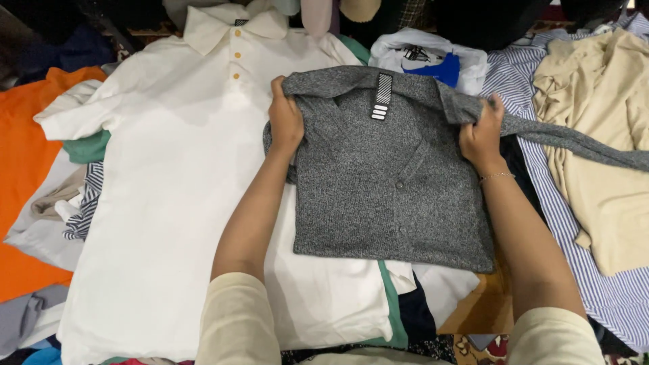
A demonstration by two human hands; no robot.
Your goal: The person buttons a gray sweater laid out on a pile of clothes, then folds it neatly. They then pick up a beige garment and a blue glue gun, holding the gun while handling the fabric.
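Note:
A grey speckled knit polo shirt (392,196) lies partly folded in the middle, collar at the top, with one sleeve trailing off to the right. My left hand (285,122) grips its left shoulder near the collar. My right hand (481,135) grips the right shoulder where the sleeve starts; a thin bracelet sits on that wrist. Under and left of the grey shirt a white polo shirt (169,203) with yellow buttons lies spread flat.
Clothes cover the whole surface: an orange garment (27,176) at far left, a blue-and-white striped shirt (588,270) and a beige garment (602,135) at right, a white bag with a blue item (433,61) behind, green-trimmed cloth (392,318) below.

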